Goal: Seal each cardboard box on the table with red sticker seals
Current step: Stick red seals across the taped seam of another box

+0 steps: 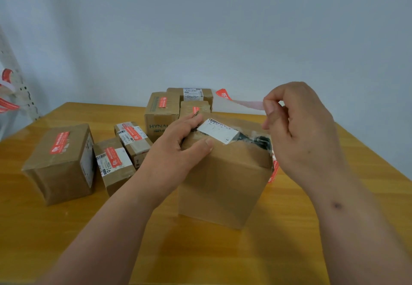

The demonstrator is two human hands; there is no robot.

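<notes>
Nearest, the cardboard box (pixel 225 180) is steadied by the left hand (pixel 176 151) gripping its top edge; a flimsy, clingy sticker seal (pixel 236 99) is pinched by the right hand (pixel 298 128)

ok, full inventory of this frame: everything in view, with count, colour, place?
front box: 1, brown, table centre, white label on top
other boxes: 6, brown, left and rear of table, at least five with red seals
sticker strip: 1, red and pale, held above front box
hanging stickers: several, red, far left on rack
table: 1, yellow wood
wall: grey-blue, behind
left hand: grips front box top
right hand: fingers pinch sticker strip
</notes>
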